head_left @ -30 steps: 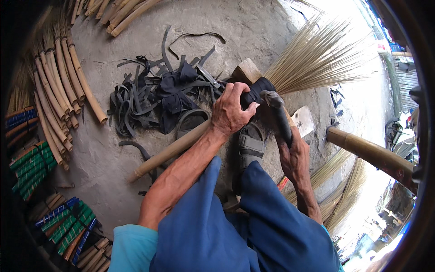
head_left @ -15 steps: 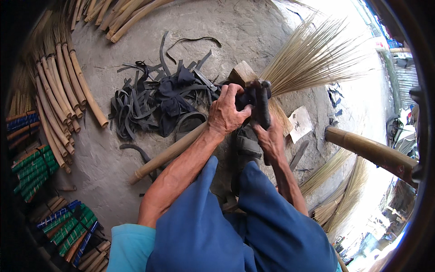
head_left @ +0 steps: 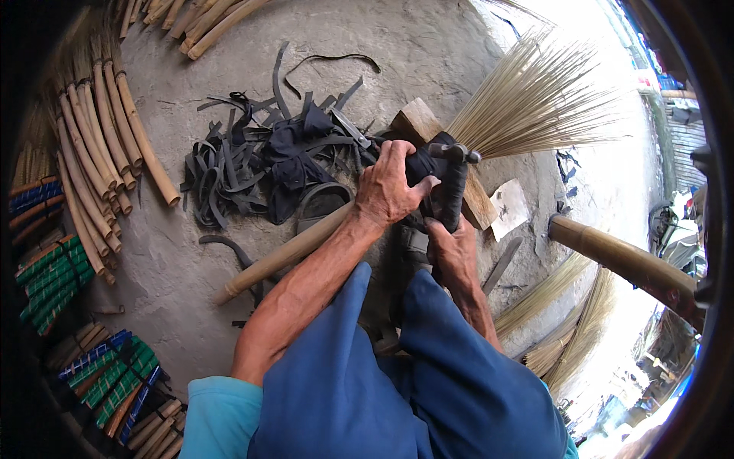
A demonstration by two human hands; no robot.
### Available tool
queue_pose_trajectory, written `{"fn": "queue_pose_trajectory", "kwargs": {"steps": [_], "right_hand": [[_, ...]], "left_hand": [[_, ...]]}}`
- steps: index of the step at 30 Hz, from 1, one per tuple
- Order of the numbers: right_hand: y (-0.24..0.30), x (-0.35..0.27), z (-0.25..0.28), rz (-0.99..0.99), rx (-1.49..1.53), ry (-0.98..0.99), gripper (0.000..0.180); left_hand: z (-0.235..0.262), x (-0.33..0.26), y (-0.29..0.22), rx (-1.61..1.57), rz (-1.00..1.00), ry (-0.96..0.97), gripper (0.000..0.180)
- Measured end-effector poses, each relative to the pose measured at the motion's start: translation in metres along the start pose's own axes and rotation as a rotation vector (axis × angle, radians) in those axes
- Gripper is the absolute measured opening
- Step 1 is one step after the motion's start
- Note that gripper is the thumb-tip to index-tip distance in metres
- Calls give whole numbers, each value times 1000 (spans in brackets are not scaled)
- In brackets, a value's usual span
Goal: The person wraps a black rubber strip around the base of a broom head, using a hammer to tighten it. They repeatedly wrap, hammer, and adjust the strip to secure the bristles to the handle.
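Observation:
A broom with straw bristles (head_left: 527, 99) lies across a wooden block (head_left: 479, 202). Its bamboo handle (head_left: 283, 254) slants down to the left beneath my left forearm. Dark cloth (head_left: 420, 164) is wrapped about the neck of the broom, and my left hand (head_left: 390, 183) is closed on that wrapped part, thumb toward the hammer. Held in my right hand (head_left: 456, 251) is a hammer (head_left: 453, 187) with a black-wrapped handle; its metal head lies over the broom's neck. Whether the head touches the cloth, I cannot tell. A foot in dark footwear shows partly under my hands.
Left of my hands is a heap of dark rubber strips (head_left: 225, 176) and cloth, with scissors (head_left: 350, 127) on it. Bundled bamboo-handled brooms (head_left: 115, 145) line the left side. A thick bamboo pole (head_left: 612, 251) juts in from the right, near loose straw bundles (head_left: 585, 329).
The hammer and my right hand have shifted slightly; the hammer's head now shows more clearly over the broom's neck. My left hand keeps its hold. The whole view has shifted a little.

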State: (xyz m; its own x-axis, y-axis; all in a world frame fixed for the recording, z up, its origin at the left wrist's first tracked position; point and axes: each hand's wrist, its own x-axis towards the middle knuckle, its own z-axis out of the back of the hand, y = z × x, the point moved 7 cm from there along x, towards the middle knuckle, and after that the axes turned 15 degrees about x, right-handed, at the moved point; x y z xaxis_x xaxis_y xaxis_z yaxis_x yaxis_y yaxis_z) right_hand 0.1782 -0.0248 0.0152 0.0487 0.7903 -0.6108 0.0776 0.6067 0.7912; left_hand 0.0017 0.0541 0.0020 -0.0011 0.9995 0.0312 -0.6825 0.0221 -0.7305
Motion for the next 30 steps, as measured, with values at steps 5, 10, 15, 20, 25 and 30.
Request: {"fn": "queue_pose_trajectory", "kwargs": {"steps": [5,10,15,20,25,30], "right_hand": [[26,-9,2,312,-286,-47,18],[46,-30,27,434,-508,-105,28],[52,-30,32,398,-687,33,30],[60,-47,38,467,-512,-39,28],[65,-30,31,433,-740,59,28],[70,-53,42,433,-565,-10,27]], "left_hand": [[-3,-1,-2,70,-11,54,64],[-2,-2,-3,0,-20,36,64],[-4,-3,0,30,-27,48,65],[-4,-2,-1,17,-62,34,65],[-4,-3,-3,65,-95,10,65],[-4,-4,-2,56,-109,-12,66]]}}
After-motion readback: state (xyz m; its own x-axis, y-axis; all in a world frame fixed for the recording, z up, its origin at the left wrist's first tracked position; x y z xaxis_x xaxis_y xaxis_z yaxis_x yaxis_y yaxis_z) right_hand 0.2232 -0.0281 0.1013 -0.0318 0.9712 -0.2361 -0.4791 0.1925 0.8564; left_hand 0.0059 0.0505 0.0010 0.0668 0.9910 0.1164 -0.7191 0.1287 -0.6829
